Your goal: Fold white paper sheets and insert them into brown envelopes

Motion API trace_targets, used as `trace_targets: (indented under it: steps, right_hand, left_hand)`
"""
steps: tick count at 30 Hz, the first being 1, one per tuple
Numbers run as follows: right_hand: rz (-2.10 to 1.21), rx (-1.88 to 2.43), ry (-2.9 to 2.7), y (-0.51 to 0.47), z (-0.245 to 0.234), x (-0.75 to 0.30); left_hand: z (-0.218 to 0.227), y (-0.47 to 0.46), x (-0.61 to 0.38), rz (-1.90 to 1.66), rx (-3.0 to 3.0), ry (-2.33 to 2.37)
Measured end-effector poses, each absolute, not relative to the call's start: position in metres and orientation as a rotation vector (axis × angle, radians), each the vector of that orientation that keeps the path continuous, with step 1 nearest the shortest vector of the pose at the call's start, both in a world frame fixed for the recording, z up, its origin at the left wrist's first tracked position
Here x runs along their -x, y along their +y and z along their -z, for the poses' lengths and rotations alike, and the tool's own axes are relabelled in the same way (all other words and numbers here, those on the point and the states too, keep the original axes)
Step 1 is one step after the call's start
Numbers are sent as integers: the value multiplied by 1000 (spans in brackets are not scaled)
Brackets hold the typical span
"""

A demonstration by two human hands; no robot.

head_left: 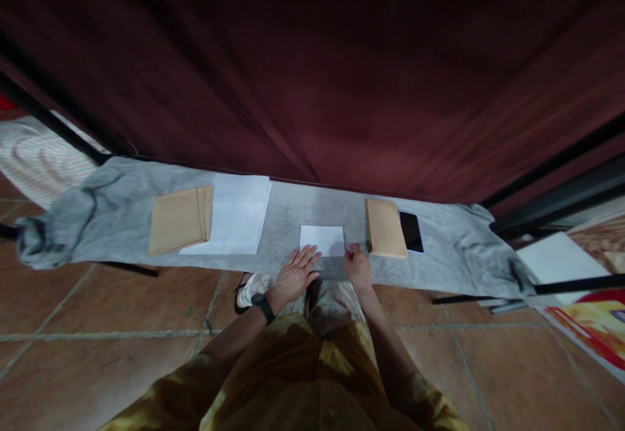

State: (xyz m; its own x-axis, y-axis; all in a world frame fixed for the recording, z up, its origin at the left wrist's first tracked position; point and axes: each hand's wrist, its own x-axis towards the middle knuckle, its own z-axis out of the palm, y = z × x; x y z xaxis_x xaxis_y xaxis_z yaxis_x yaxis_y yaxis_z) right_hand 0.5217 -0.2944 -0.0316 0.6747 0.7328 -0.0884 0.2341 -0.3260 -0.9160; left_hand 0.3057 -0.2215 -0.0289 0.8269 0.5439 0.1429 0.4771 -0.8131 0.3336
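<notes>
Leaning over the bench, the wearer, in a mustard-coloured shirt (322, 379), works with both forearms reaching forward, and a dark wristband (263, 308) circles the left wrist. The left hand (295, 273) lies flat, palm down, its fingers extended and slightly spread; their tips cover the near left corner of a small white paper (323, 238), probably to keep it from sliding. The right hand (358, 267) is curled in at that paper's near right corner, perhaps to guide the edge; whether its fingers pinch the paper, I cannot tell. The paper lies flat on the bench directly before the body, a spot that seems chosen so both hands reach it equally.

A grey cloth (288, 216) covers the bench, likely to shield the top. To the left, overlapping brown envelopes (176, 222) rest partly on larger white sheets (239, 213), apparently grouped within easy reach. To the right lie more brown envelopes (385, 228), squared into a pile, and just beside them a dark-screened device (411, 232), seemingly set aside from the working spot. Beyond hangs a dark red curtain (342, 112).

As for writing, one left envelope bears a faint reddish mark, too blurred to read. No brand is legible on the device.
</notes>
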Motion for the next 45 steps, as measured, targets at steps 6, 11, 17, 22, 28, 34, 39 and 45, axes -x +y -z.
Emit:
trace_targets:
  steps: [6,11,17,22,28,34,39,45]
  right_hand:
    - [-238,2058,-1535,-284,18,-494]
    - [-78,1977,-1857,-267,28,-477]
    - [28,2059,-1863,-265,47,-476]
    - [129,2119,-1775,-264,56,-473]
    - [189,2150,-1782,-264,61,-470]
    - [231,2133,-1786,-266,60,-469]
    - [247,2138,-1802,-267,59,-468]
    - [244,2133,-1805,-266,55,-467]
  left_hand:
    - [32,-221,-307,-298,-2899,783]
    - [31,-222,-302,-271,-2947,798]
    - [36,-221,-289,-303,-2945,844]
    - [39,-222,-280,-329,-2931,898]
    - [34,-224,-275,-325,-2916,966]
    - [24,-212,-301,-409,-2840,1030]
    - [30,-190,-330,-398,-2800,1088]
    - [39,-174,-334,-389,-2794,1144]
